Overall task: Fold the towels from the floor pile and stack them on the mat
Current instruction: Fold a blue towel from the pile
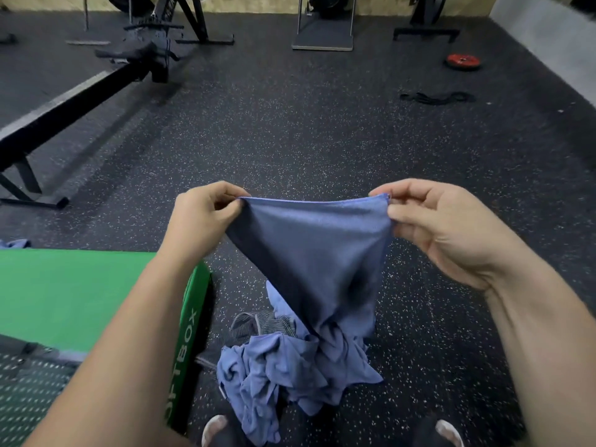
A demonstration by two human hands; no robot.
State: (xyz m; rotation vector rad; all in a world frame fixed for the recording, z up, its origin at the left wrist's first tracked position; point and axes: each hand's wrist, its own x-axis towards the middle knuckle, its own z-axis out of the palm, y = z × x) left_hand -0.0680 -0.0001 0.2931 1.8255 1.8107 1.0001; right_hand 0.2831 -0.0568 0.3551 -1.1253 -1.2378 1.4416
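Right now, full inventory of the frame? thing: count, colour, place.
held towel: 1, blue, stretched between both hands, lower end reaching the pile
towel pile: 1, blue, crumpled on floor between the feet
mat: 1, green, left of pile
striped cloth: 1, grey, pile's far edge
mesh item: 1, dark grey, on mat, bottom left
rowing machine: 1, black, far left
weight plate: 1, red, far right floor
band: 1, black, floor right
shoes: 2, pale toes, bottom edge
left hand: pinches towel's left corner
right hand: pinches right corner
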